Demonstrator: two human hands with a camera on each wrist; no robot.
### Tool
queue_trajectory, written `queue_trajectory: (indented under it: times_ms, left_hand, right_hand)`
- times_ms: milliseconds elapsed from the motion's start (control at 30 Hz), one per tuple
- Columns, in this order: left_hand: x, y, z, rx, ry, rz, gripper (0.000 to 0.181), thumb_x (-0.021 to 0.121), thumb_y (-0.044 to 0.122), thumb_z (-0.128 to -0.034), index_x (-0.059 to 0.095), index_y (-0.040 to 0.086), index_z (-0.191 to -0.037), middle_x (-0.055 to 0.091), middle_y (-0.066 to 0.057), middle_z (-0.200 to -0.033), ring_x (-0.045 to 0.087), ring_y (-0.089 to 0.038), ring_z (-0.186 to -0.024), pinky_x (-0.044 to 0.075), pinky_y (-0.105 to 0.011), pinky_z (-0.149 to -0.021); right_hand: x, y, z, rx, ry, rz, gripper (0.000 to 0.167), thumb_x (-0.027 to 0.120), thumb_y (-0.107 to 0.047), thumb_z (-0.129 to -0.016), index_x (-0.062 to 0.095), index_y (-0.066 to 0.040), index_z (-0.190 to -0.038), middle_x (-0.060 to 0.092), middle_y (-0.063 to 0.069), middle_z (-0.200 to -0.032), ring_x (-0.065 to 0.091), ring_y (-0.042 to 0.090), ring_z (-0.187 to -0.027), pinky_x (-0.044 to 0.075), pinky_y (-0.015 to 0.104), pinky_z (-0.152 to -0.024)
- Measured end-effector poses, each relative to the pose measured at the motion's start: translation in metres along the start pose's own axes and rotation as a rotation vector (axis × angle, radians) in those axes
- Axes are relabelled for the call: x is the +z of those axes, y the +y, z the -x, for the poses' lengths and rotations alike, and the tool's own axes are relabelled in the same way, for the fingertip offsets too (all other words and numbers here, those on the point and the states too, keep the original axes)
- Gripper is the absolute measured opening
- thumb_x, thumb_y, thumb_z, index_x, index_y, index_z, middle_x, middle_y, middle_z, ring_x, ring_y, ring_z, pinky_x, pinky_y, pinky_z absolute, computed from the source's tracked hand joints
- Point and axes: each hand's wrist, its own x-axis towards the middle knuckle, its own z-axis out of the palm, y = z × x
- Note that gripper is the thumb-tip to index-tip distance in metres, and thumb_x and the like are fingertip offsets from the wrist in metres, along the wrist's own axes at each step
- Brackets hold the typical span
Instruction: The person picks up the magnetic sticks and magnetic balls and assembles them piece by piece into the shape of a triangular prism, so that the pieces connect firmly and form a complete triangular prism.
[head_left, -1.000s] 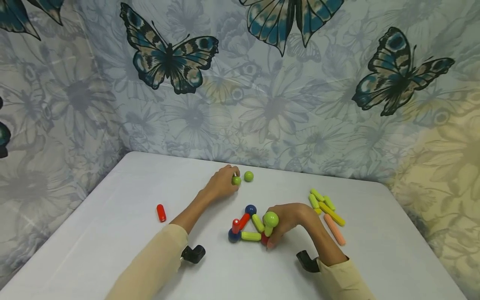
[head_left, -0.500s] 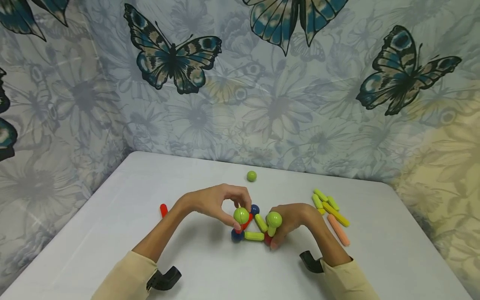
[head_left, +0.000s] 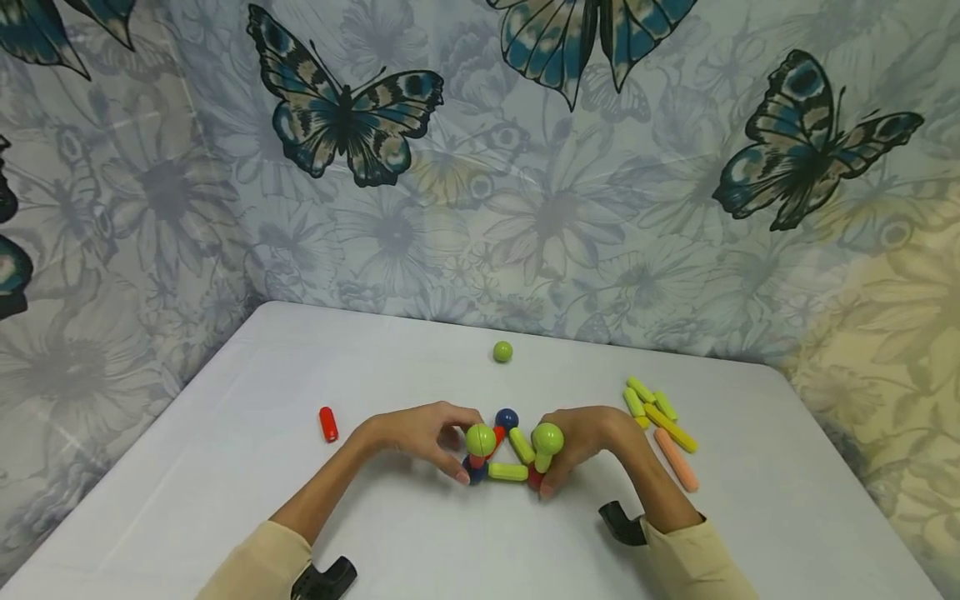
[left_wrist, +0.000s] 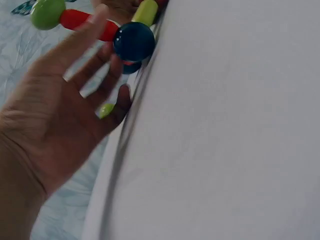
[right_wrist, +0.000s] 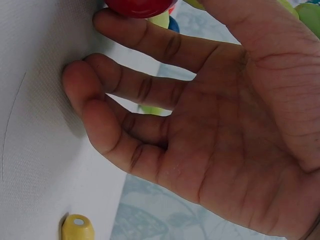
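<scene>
In the middle of the table stands a shape of magnetic sticks and balls. My left hand (head_left: 431,433) has its thumb and fingers around the blue ball (left_wrist: 134,42) at the near-left corner. From that ball rises a red stick (left_wrist: 80,21) topped by a green ball (head_left: 480,440). My right hand (head_left: 581,442) holds the red ball (right_wrist: 142,6) at the near-right corner between thumb and index finger; its other fingers curl loosely. Above it, another green ball (head_left: 547,438) tops a light green stick. A second blue ball (head_left: 507,418) forms the back corner.
A loose green ball (head_left: 502,352) lies toward the back edge of the table (head_left: 405,333). A red stick (head_left: 328,424) lies at the left. On the right are several light green and yellow sticks (head_left: 671,427) and an orange stick (head_left: 677,459). Butterfly-patterned cloth hangs behind.
My left hand has brought a green ball from the back to the top of the red stick, then moved down to the blue ball below. My right hand stays on the red ball.
</scene>
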Motion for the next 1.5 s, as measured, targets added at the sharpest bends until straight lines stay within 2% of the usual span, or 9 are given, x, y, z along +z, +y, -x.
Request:
queue_trajectory:
  times_ms: [167, 333, 500, 700, 867, 1000, 1100, 1400, 1500]
  left_hand:
    - [0.013, -0.022, -0.005, 0.046, 0.049, 0.04, 0.026, 0.084, 0.015, -0.0877, 0.07, 0.01, -0.11, 0.064, -0.003, -0.104, 0.057, -0.024, -0.094, 0.048, -0.02, -0.083]
    - [0.021, -0.028, -0.006, 0.042, 0.099, 0.05, 0.024, 0.083, 0.018, -0.0883, 0.072, 0.013, -0.108, 0.062, 0.001, -0.102, 0.054, -0.012, -0.091, 0.046, -0.017, -0.081]
    - [0.024, -0.029, -0.003, 0.033, 0.132, 0.034, 0.021, 0.083, 0.019, -0.0885, 0.071, 0.015, -0.106, 0.062, 0.004, -0.101, 0.053, -0.004, -0.092, 0.046, -0.018, -0.083]
    - [0.023, -0.032, 0.002, 0.031, 0.154, 0.032, 0.018, 0.082, 0.021, -0.0887, 0.071, 0.016, -0.102, 0.06, 0.003, -0.098, 0.053, -0.005, -0.091, 0.045, -0.019, -0.083]
    - [0.023, -0.031, 0.004, 0.018, 0.167, 0.03, 0.017, 0.081, 0.022, -0.0889, 0.071, 0.017, -0.101, 0.06, 0.002, -0.098, 0.053, -0.006, -0.092, 0.046, -0.02, -0.085]
    - [0.023, -0.03, 0.004, 0.0, 0.168, 0.035, 0.017, 0.081, 0.021, -0.0884, 0.072, 0.018, -0.102, 0.06, 0.005, -0.099, 0.054, -0.005, -0.093, 0.046, -0.019, -0.085]
    - [0.023, -0.03, 0.002, -0.003, 0.158, 0.036, 0.017, 0.081, 0.021, -0.0885, 0.071, 0.018, -0.102, 0.06, 0.006, -0.1, 0.054, -0.005, -0.093, 0.046, -0.02, -0.086]
    - [0.024, -0.03, 0.0, 0.017, 0.159, 0.039, 0.018, 0.081, 0.02, -0.0885, 0.07, 0.014, -0.101, 0.06, -0.008, -0.098, 0.054, -0.012, -0.091, 0.046, -0.021, -0.084]
    - [0.024, -0.03, 0.0, 0.017, 0.16, 0.039, 0.018, 0.082, 0.021, -0.0882, 0.071, 0.014, -0.101, 0.06, -0.009, -0.098, 0.054, -0.012, -0.092, 0.045, -0.021, -0.085]
  right_hand:
    - [0.002, 0.003, 0.002, 0.01, 0.007, -0.004, 0.031, 0.093, -0.024, -0.078, 0.068, -0.016, -0.094, 0.06, -0.005, -0.084, 0.054, 0.014, -0.082, 0.046, 0.032, -0.078]
    - [-0.006, 0.01, 0.013, -0.019, 0.03, 0.036, 0.033, 0.09, -0.027, -0.081, 0.068, -0.018, -0.104, 0.064, -0.005, -0.093, 0.056, 0.013, -0.088, 0.048, 0.034, -0.082]
    - [-0.027, 0.031, 0.052, -0.033, 0.214, 0.045, 0.034, 0.077, -0.028, -0.095, 0.061, -0.017, -0.124, 0.066, 0.0, -0.106, 0.061, 0.015, -0.094, 0.052, 0.035, -0.083]
    - [-0.043, 0.067, 0.087, 0.003, 0.369, 0.029, 0.03, 0.067, -0.02, -0.101, 0.059, -0.007, -0.126, 0.068, 0.01, -0.107, 0.063, 0.02, -0.091, 0.053, 0.036, -0.079]
    - [-0.046, 0.088, 0.071, 0.152, 0.43, 0.115, 0.036, 0.061, -0.012, -0.102, 0.059, 0.007, -0.133, 0.068, 0.025, -0.117, 0.066, 0.034, -0.102, 0.056, 0.049, -0.087]
    - [-0.04, 0.098, 0.046, 0.226, 0.483, 0.169, 0.024, 0.061, -0.003, -0.099, 0.068, 0.011, -0.117, 0.072, 0.023, -0.106, 0.067, 0.031, -0.09, 0.058, 0.044, -0.08]
    - [-0.036, 0.102, 0.034, 0.191, 0.502, 0.185, 0.017, 0.065, 0.001, -0.096, 0.071, 0.008, -0.11, 0.071, 0.017, -0.094, 0.063, 0.023, -0.079, 0.056, 0.037, -0.073]
    - [-0.03, 0.103, 0.026, 0.193, 0.442, 0.179, 0.037, 0.072, -0.006, -0.093, 0.066, 0.001, -0.129, 0.071, 0.018, -0.109, 0.067, 0.027, -0.098, 0.058, 0.044, -0.085]
    - [-0.031, 0.101, 0.024, 0.099, 0.485, 0.203, 0.031, 0.074, -0.003, -0.09, 0.071, 0.003, -0.12, 0.072, 0.015, -0.102, 0.066, 0.024, -0.092, 0.057, 0.04, -0.081]
